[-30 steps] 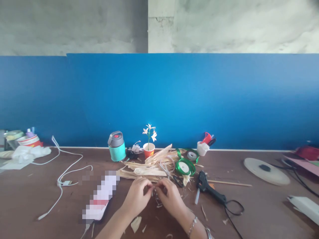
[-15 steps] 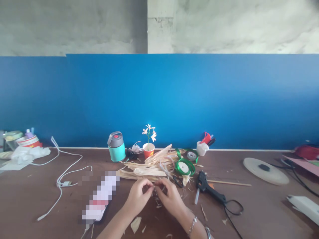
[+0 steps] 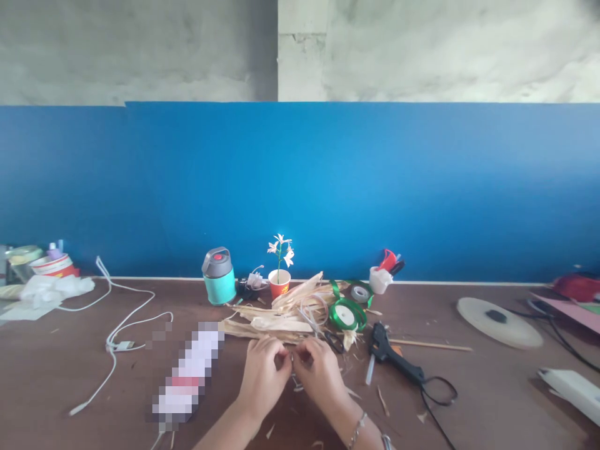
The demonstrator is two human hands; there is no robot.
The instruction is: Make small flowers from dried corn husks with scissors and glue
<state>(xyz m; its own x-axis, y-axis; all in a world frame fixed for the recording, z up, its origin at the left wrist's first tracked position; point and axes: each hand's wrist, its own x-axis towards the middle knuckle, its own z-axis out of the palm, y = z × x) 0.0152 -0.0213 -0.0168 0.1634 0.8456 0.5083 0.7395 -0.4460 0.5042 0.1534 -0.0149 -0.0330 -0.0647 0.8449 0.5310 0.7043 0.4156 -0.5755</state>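
My left hand (image 3: 266,370) and my right hand (image 3: 319,369) meet low in the middle of the view, fingers curled and fingertips pinched together. Something small and pale shows between the fingertips; its kind is too small to tell. Just beyond my hands lies a pile of dried corn husks (image 3: 281,320). Black-handled scissors (image 3: 334,342), partly hidden by the pile, rest beside my right hand. A spool of green ribbon (image 3: 345,316) leans at the right of the husks. Farther right a black glue gun (image 3: 397,356) lies on the brown table (image 3: 412,412).
Behind the husks stands a red paper cup (image 3: 280,289) holding a stem of white flowers (image 3: 280,251). A turquoise flask (image 3: 219,278) is left of it. A blurred-out phone-like object (image 3: 190,372) and white cable (image 3: 122,325) lie left. A thin stick (image 3: 435,345) and round lid (image 3: 499,322) are right.
Both hands have turned inward and drawn slightly closer, fingertips still together. My forearms have shifted a little, and the left one now covers a pale husk scrap on the table.
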